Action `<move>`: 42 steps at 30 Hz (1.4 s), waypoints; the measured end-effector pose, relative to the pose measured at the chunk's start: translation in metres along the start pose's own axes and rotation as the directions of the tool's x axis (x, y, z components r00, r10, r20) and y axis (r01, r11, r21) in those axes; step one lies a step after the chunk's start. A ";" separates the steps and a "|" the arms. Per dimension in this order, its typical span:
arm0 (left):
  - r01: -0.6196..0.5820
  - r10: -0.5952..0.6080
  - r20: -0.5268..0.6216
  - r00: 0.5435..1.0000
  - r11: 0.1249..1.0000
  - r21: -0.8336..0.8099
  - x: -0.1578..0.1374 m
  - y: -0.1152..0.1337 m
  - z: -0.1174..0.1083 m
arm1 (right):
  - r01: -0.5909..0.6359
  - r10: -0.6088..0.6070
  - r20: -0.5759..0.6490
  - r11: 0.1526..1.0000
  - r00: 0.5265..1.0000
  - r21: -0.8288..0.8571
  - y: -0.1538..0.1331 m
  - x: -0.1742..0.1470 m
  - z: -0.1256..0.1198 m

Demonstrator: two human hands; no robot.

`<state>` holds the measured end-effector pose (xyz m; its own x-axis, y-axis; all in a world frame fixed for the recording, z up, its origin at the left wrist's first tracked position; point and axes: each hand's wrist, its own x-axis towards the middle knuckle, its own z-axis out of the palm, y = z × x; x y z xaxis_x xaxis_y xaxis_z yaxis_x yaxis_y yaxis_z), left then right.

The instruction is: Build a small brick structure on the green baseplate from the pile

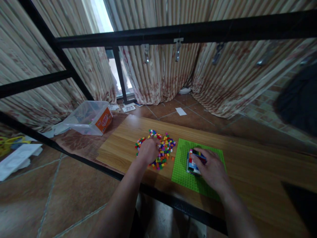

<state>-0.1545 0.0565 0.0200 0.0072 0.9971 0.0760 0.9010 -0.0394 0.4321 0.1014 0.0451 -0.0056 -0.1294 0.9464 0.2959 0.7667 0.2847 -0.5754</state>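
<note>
A pile of small, many-coloured bricks (164, 148) lies on the wooden table (247, 172). My left hand (148, 150) rests on the pile's left side with its fingers curled down among the bricks; whether it holds one is hidden. To the right lies a green baseplate (180, 172). On it stands a small block built of red, white and blue bricks (192, 162). My right hand (210, 168) covers that block's right side and grips it.
A black metal frame (173, 33) crosses overhead and along the table's near edge. A clear plastic box (89, 117) with an orange label sits on the floor at the left. Striped curtains hang behind. White packaging (15, 160) lies far left.
</note>
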 end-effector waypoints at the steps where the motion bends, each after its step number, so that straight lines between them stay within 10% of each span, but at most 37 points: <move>1: -0.012 0.011 -0.018 1.000 0.999 -0.033 0.000 0.001 0.000 | -0.007 0.008 -0.011 1.000 1.000 0.017 0.000 0.000 0.000; 16: -0.173 0.178 -0.053 0.983 0.775 -0.608 -0.009 0.054 0.039 | -0.194 0.254 -0.233 0.948 0.939 0.254 -0.005 0.005 -0.012; 31: -0.068 0.068 0.023 0.997 0.997 -0.025 -0.008 0.044 0.026 | -0.224 0.269 -0.174 0.945 0.947 0.239 0.000 0.004 -0.011; 42: 0.047 -0.050 -0.046 0.998 0.996 -0.081 0.007 0.014 0.006 | -0.217 0.254 -0.162 0.952 0.953 0.216 0.003 0.003 -0.011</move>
<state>-0.1389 0.0634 0.0212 -0.0581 0.9938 0.0949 0.8624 0.0020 0.5063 0.1107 0.0475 0.0022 0.1737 0.9501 0.2592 0.6218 0.0983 -0.7770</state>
